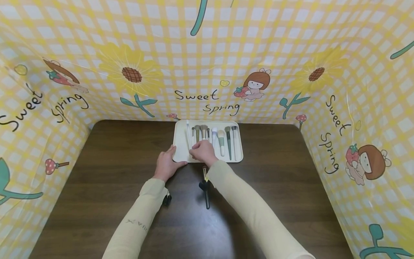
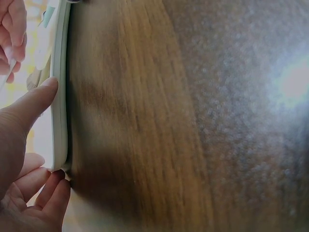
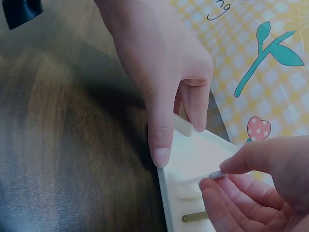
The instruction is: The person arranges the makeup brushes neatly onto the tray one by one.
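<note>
A white tray [image 1: 179, 153] lies at the far edge of the table, holding a row of makeup brushes. My left hand [image 1: 165, 166] holds its near left corner, thumb on the front rim and fingers along the left side, as the left wrist view shows with the thumb [image 2: 36, 101] against the rim. Over the tray's left part, my right hand [image 1: 203, 151] pinches the end of a slim white makeup brush [image 1: 188, 130] between thumb and fingertips. That handle end [image 3: 217, 174] shows in the right wrist view. Several brushes, including a green-handled brush [image 1: 221, 138], lie to its right, some partly covered by the hand.
A slim black-handled object like a brush [image 1: 207, 199] lies in front of the tray, near the right sleeve. The dark wooden table [image 1: 129, 154] is bounded by a yellow checked cloth [image 1: 200, 64] at the back and sides.
</note>
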### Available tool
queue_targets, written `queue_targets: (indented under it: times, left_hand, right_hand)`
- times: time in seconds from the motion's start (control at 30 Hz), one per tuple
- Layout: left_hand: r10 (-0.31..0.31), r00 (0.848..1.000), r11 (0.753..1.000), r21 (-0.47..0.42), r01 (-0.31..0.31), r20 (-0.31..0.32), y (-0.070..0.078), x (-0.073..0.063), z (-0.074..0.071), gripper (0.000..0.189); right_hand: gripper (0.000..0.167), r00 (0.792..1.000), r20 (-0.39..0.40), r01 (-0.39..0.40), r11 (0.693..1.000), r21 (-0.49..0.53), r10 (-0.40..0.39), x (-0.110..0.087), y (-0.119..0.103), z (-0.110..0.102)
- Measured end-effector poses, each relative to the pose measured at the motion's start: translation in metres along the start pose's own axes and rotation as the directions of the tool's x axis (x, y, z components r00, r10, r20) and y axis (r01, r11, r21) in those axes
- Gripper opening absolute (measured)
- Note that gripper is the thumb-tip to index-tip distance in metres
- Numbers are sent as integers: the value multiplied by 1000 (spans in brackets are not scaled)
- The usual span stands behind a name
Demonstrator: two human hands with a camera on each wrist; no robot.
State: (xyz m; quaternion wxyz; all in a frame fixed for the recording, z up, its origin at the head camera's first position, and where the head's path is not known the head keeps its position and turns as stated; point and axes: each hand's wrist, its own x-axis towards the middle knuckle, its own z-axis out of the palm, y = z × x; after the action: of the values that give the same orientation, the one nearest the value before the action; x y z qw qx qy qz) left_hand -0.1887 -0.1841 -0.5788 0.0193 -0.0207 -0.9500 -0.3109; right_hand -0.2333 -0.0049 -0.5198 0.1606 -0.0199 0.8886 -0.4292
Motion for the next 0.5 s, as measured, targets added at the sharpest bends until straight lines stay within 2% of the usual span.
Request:
queue_targets:
  times: [0.27, 0.5]
  left_hand:
    - [-3, 1000, 1000, -8, 3, 0, -1, -1, -1, 90]
    - [0, 1000, 1000, -12, 0, 0, 1, -1, -2, 90]
  right_hand:
    - [21, 1000, 2, 0, 995, -99, 0, 7, -6, 0]
    - [22, 999, 11, -34, 994, -106, 36, 12, -9, 1]
